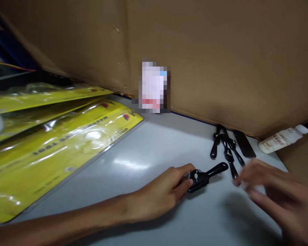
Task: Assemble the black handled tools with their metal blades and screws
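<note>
My left hand [164,191] rests on the grey table [133,177], its fingers closed around one end of a small black handled tool [206,175] that lies on the surface. My right hand [274,194] hovers blurred just right of that tool, fingers spread and holding nothing, its fingertips close to a small pile of similar black handled tools [227,148]. A flat black piece [244,144] lies beside the pile.
Yellow plastic blister packs [53,136] are stacked across the left of the table. Brown cardboard walls [220,61] close off the back. A small white bottle [282,138] lies on its side at the far right. A blurred-out card stands against the cardboard.
</note>
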The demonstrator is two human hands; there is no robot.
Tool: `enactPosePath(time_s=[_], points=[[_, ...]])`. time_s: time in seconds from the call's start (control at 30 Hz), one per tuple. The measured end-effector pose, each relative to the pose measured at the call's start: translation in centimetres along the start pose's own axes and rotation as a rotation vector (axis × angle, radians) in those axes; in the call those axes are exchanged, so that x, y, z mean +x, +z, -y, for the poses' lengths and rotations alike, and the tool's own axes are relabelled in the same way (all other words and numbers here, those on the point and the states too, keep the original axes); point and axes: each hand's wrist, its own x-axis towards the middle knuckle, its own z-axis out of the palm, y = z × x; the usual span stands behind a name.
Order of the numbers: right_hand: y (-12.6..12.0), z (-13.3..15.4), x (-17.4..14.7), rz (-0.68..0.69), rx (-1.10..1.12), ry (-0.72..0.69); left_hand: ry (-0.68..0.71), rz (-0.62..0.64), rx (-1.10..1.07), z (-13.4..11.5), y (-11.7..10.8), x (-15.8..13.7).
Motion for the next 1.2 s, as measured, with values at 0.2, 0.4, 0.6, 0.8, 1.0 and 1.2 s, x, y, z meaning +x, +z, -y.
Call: enactPosePath(time_s=[0.2,0.4,0.6,0.8,1.0,1.2], points=[[5.0,-5.0,1.4,0.166,-0.102,-0.158,-0.022,-0.010,0.075,0.1,0.2,0.0],[6.0,-5.9,0.6,0.113,-0.033,-0.237,-0.045,-0.030,0.153,0.1,0.2,-0.1],[5.9,-5.2,0.5,0.109,0.040,-0.129,-0.029,-0.067,0.171,0.7,0.3,-0.2],[6.5,-5.0,0.4,0.059,0.050,-0.123,-0.029,-0.064,0.148,1.0,0.2,-0.2],[6.8,-4.8,0.3,0.043,0.054,-0.116,-0.051,-0.030,0.155,0.6,0.1,-0.3],[6.9,-4.6,0.1,0.049,0.059,-0.103,-0.046,-0.033,0.195,0.8,0.1,-0.4]])
